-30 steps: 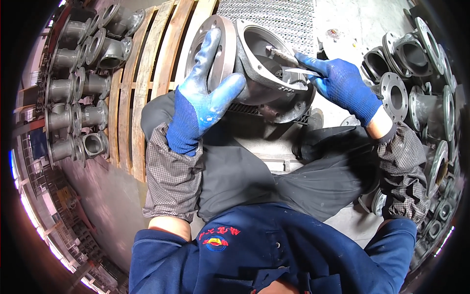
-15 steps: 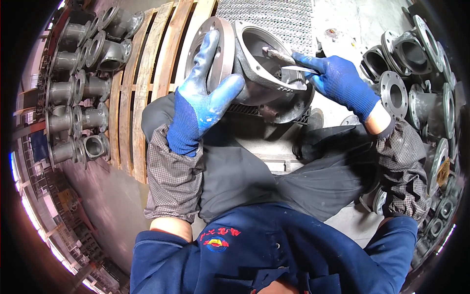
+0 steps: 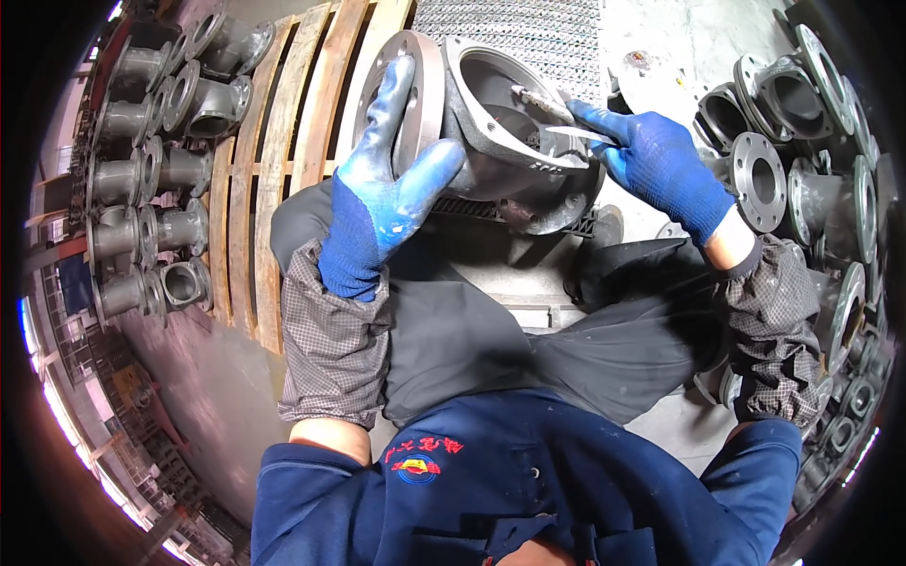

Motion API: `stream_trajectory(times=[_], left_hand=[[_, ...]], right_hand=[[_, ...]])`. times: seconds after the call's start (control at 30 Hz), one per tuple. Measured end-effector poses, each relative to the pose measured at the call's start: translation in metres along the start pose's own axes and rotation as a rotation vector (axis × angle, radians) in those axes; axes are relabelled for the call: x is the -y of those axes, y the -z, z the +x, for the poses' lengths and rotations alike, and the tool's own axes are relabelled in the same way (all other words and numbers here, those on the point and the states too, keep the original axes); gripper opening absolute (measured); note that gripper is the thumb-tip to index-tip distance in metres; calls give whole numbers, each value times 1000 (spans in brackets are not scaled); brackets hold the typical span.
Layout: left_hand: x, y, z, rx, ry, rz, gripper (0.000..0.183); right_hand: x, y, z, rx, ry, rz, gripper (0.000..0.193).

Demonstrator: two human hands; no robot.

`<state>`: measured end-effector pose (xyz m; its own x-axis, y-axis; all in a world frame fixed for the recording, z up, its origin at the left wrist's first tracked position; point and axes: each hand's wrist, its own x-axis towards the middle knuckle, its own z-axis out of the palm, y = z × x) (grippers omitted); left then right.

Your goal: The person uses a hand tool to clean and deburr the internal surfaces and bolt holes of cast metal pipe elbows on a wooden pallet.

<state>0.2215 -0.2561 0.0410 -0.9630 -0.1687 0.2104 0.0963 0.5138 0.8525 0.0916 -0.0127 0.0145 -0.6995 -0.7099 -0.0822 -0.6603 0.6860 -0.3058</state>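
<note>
A grey cast-iron valve body (image 3: 491,151) lies in front of me, its squarish opening tilted up toward me and a round flange (image 3: 429,104) on its left. My left hand (image 3: 387,174), in a blue coated glove, lies on that flange with fingers stretched out and thumb spread away. At the opening's right rim, my gloved right hand (image 3: 656,160) is closed on a slim, pale blade-like tool (image 3: 578,132), which points left across the rim. A stained, rough-tipped stick (image 3: 540,102) also juts from beside its fingers into the opening; its exact kind is unclear.
Wooden pallet slats (image 3: 269,170) run along the left, with stacked flanged castings (image 3: 175,170) beyond. More flanged castings (image 3: 760,179) crowd the right side. A patterned metal grating (image 3: 528,28) lies behind the valve body. My knees flank the work closely.
My right hand has shifted slightly, the pale tool moving a little right and up with it. The valve body and my left hand have moved slightly up and left in view.
</note>
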Motion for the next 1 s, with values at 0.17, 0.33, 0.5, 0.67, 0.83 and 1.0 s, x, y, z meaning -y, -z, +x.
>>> stream_trajectory(times=[0.17,0.33,0.5,0.67,0.83,1.0], left_hand=[[1,-1,2,-55,-4,-4,70],[1,1,2,-20,-5,-6,68],[-1,0,1,18,-13,47,64],[-2,3,1,27,0,70,64],[3,1,3,-10,-19,35,66],[1,1,3,-48,-9,50,70]], right_hand=[[0,9,3,51,-1,33,37],[8,10,2,70,-81,20,33],[-1,4,2,-2,0,26,38],[-4,-13,-3,-117,69,-33,51],[-12,-21,-3,-146,90,25,53],[-8,-7,0,-13,-9,-15,52]])
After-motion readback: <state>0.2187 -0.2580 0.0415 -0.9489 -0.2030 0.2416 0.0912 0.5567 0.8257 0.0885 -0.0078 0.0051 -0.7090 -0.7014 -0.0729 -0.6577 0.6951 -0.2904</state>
